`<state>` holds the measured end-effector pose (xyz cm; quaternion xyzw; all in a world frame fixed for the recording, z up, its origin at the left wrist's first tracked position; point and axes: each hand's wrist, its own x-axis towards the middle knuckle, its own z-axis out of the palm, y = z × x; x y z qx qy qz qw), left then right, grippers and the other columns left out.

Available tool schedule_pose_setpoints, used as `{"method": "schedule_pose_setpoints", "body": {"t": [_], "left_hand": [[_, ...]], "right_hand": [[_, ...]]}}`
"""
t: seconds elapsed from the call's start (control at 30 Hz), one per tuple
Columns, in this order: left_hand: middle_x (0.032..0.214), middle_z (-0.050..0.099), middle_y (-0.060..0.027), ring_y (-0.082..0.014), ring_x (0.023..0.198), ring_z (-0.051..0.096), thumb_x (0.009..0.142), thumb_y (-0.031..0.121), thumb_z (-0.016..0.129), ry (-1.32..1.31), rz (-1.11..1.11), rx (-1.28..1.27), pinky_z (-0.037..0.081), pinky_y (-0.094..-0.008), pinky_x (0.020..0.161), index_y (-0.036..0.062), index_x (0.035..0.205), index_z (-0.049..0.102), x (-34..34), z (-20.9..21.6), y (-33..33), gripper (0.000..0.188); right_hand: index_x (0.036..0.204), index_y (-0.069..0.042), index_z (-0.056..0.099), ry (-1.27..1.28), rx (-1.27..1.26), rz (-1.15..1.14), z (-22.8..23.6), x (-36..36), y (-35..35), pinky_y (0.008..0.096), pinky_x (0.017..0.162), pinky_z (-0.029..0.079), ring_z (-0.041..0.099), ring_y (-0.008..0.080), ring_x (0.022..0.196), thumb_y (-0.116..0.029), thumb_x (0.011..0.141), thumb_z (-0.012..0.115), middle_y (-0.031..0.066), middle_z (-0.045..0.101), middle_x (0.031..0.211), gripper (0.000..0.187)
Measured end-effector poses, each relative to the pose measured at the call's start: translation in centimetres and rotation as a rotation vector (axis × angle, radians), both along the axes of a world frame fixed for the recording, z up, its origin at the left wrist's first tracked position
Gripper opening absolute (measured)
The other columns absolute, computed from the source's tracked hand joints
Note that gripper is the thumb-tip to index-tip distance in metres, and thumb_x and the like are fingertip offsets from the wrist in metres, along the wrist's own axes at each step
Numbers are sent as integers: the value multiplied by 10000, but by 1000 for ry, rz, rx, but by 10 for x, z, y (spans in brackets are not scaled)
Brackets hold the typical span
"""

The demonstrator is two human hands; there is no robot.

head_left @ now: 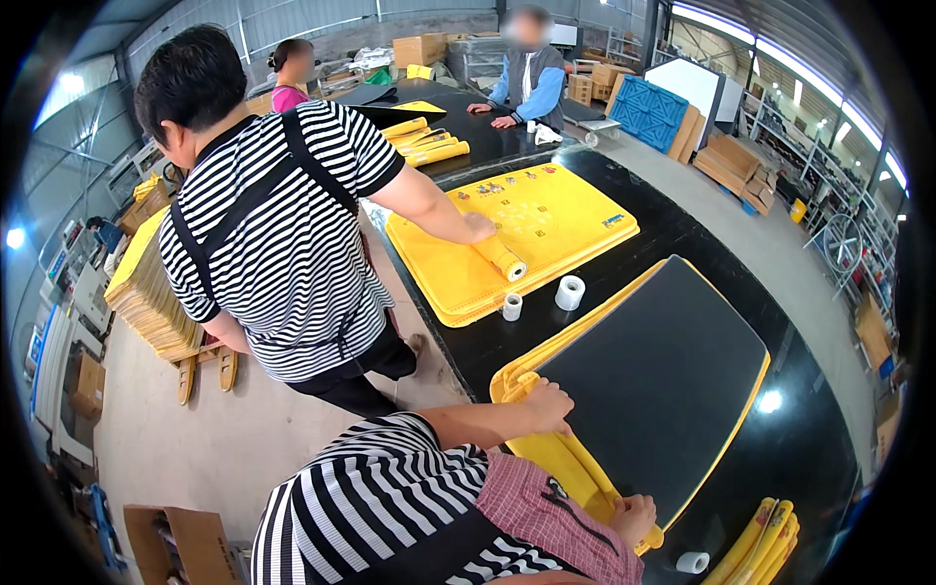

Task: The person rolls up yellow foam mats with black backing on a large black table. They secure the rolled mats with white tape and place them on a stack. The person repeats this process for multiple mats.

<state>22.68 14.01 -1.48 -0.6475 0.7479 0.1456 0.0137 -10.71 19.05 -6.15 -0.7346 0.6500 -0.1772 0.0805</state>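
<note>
A yellow mat lies in front of me on the table with its black underside [673, 370] facing up and other yellow sheets beneath it. Its near edge is curled into the start of a yellow roll [577, 465]. My left hand [548, 406] is closed around the far-left end of that roll. At the other end, my right hand [635, 519] grips it with bent fingers. Close to my right hand stands a small white tape roll [693, 563], and several rolled yellow mats [760, 544] lie beside it.
A co-worker in a striped shirt [283, 234] presses a rolled mat [502, 258] on a yellow mat stack [585, 210]. White tape rolls [569, 292] stand between the stacks on the black table [780, 429]. Another person [531, 78] leans at its far end. An open carton [185, 546] sits lower left.
</note>
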Motion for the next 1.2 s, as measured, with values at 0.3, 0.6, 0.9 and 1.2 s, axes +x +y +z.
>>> {"method": "schedule_pose_setpoints", "body": {"t": [0.3, 0.6, 0.9, 1.2], "left_hand": [[942, 680, -75, -297, 949, 654, 918, 551, 680, 152, -129, -190, 490, -443, 862, 117, 917, 685, 18, -39, 2, 434], [1029, 572, -94, -301, 975, 632, 977, 384, 640, 171, -240, -383, 500, -434, 857, 105, 983, 630, 36, -77, -4, 279], [1016, 644, -52, -267, 1033, 633, 809, 649, 736, 65, 69, -161, 456, -434, 964, 101, 936, 704, 37, -30, -7, 563], [1054, 733, -116, -304, 1068, 692, 838, 729, 666, 20, 47, 62, 523, -451, 944, 47, 1003, 750, 41, -5, -16, 707]], "right_hand": [[1034, -112, 809, 46, 29, 94, 7, -22, 13, 407, 889, 509, 602, 300, 988, -52, 815, 734, 81, 613, 968, 240], [1026, -81, 801, -67, 101, 26, 10, -17, 5, 381, 887, 538, 624, 315, 1018, -9, 834, 699, 111, 606, 978, 229], [851, -34, 677, -39, 134, -84, 28, -19, -7, 423, 864, 513, 620, 341, 975, -80, 821, 753, 129, 621, 964, 93], [793, -55, 618, -62, -33, 14, 2, -36, -2, 456, 792, 500, 609, 333, 915, -125, 826, 743, 103, 620, 867, 147]]}}
